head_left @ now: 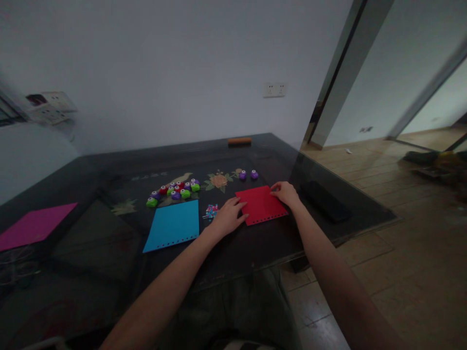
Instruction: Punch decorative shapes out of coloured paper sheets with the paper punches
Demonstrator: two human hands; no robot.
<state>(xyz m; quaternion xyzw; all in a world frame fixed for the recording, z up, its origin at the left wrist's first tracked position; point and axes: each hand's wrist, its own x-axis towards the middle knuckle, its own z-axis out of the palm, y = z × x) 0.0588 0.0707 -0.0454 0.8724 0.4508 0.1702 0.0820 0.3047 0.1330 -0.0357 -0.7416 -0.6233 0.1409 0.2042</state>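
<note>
A red sheet with a row of punched holes along its near edge lies on the dark table in front of me. My left hand rests at its left edge, fingers apart and touching the surface. At the far right corner, my right hand has thumb and fingers drawn together on the sheet's edge. To the left lies a blue sheet, also punched along its near edge. Small pink, blue and white pieces sit in a pile between the blue sheet and my left hand.
Several purple, green and red eyed pieces cluster behind the blue sheet; two purple ones stand behind the red sheet. A magenta sheet lies far left. A black oblong object is at right, an orange-brown bar near the wall.
</note>
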